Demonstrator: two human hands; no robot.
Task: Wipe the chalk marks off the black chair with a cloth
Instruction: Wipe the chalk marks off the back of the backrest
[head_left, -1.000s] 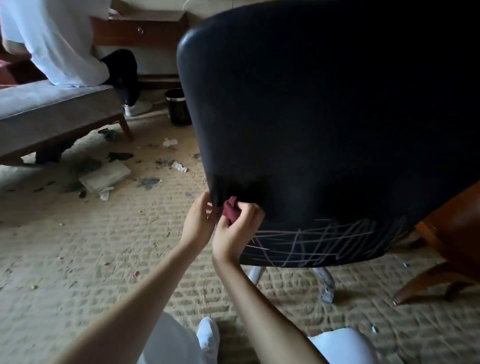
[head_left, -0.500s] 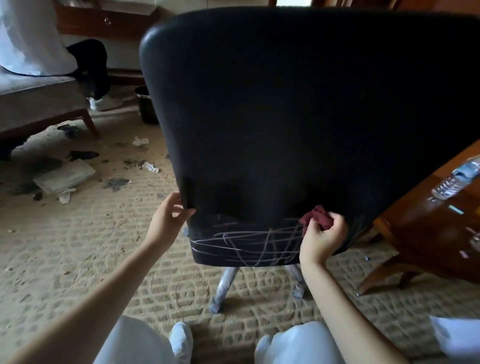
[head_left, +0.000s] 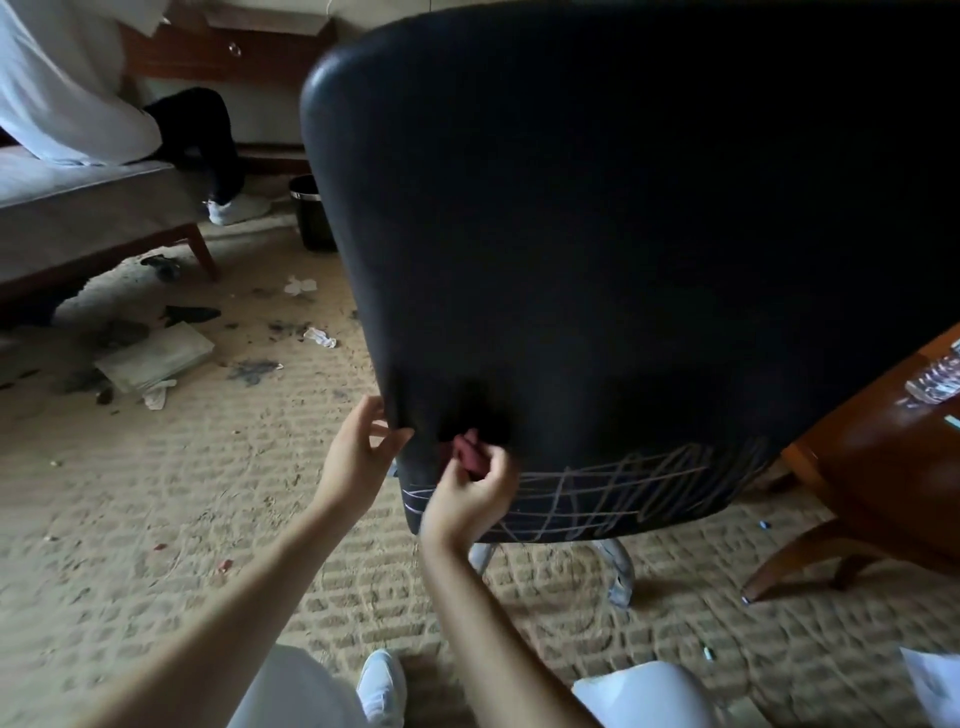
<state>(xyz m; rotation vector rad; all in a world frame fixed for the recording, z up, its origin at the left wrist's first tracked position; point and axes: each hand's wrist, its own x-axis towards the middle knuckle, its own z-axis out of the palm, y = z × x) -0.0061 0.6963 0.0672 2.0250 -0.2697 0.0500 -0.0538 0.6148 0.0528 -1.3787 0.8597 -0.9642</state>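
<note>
Stroke reverses: right hand (head_left: 470, 501), fingers (head_left: 496, 467) pinching cloth (head_left: 466, 453), is back at left edge of black chair (head_left: 597, 234); left hand (head_left: 358, 460) grips that edge; chalk marks (head_left: 623, 493) mostly remain.

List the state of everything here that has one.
chair: upright, chalk marks across the lower back
cloth: bunched, pressed against the chair
left hand: pinches the chair's edge
right hand: grips the cloth
bottle: lying on the table
bin: upright

text: none legible | chalk marks (head_left: 613, 493) on black chair (head_left: 597, 234): scribbled lines only | bottle (head_left: 935, 382) label: blurred
</note>
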